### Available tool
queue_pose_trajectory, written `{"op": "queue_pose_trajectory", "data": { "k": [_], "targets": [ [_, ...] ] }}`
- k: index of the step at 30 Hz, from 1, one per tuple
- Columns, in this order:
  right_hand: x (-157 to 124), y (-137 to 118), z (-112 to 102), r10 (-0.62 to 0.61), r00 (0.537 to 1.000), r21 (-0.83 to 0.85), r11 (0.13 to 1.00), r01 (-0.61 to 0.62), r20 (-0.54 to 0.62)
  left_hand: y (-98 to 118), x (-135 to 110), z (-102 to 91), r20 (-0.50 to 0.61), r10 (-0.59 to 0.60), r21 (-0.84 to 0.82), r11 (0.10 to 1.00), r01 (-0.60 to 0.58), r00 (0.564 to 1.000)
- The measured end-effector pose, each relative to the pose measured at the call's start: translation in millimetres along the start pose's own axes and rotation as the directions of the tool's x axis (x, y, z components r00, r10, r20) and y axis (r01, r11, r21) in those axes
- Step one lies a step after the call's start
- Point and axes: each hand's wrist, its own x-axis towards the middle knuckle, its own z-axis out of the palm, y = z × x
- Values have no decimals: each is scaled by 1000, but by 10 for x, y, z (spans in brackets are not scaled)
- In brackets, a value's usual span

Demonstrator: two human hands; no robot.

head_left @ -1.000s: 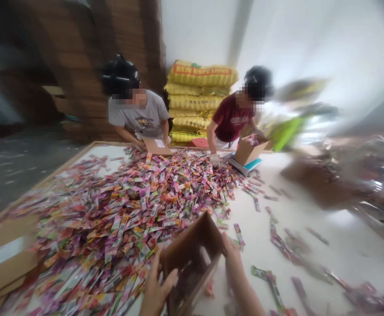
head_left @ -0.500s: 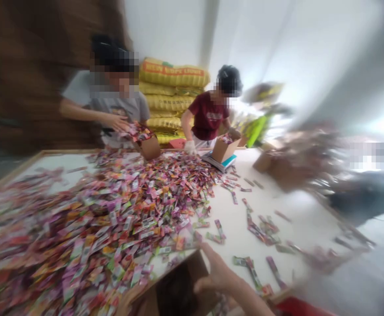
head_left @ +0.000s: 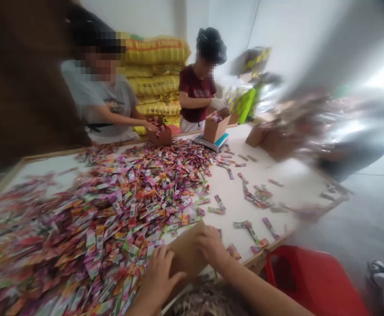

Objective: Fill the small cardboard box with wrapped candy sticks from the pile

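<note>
A small brown cardboard box [head_left: 187, 252] is at the near edge of the table, between my two hands. My left hand [head_left: 159, 274] lies against its left side, fingers a little spread and thumb reaching across the cardboard. On the other side, my right hand [head_left: 211, 245] has its fingers curled over the box's right edge. The inside of the box is hidden from me. A big heap of small colourful wrapped sachets [head_left: 135, 197] covers the table left of and beyond the box.
Opposite, a person in grey [head_left: 102, 101] reaches into a box [head_left: 162, 137] of sachets. Beside them a person in dark red [head_left: 196, 94] handles a filled box [head_left: 216, 126] on a scale [head_left: 208, 144]. A red bin [head_left: 317, 276] stands at the near right. Loose sachets [head_left: 260, 197] lie rightward.
My left hand has come into clear view on the box. The box has turned, so its dark opening no longer shows. Across the table, the person in dark red has raised a gloved hand to their box.
</note>
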Motion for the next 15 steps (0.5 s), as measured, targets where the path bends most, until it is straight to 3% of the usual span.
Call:
{"op": "queue_pose_trajectory", "data": {
  "k": [3,6,8,11,13,15],
  "targets": [
    [-170,-89,266,-141,988,-87,987,135,-59,239,94,209,-154,27,135,991,-6,988],
    [-251,-58,487,-182,977,-230,961,153,-111,195,102,310,-207,66,140,989,-38,976],
    [-245,-9,573,-184,977,-267,952,150,-109,119,81,311,-145,98,92,992,-86,985],
    [-226,58,546,-219,972,-213,957,196,-88,119,47,306,70,197,1,980,-197,978],
    [-234,96,396,-187,979,-90,979,180,-78,203,53,306,168,231,-28,973,-230,958],
    [-237,137,156,-84,995,61,994,88,-61,255,77,249,167,213,-53,977,-207,963]
  ]
}}
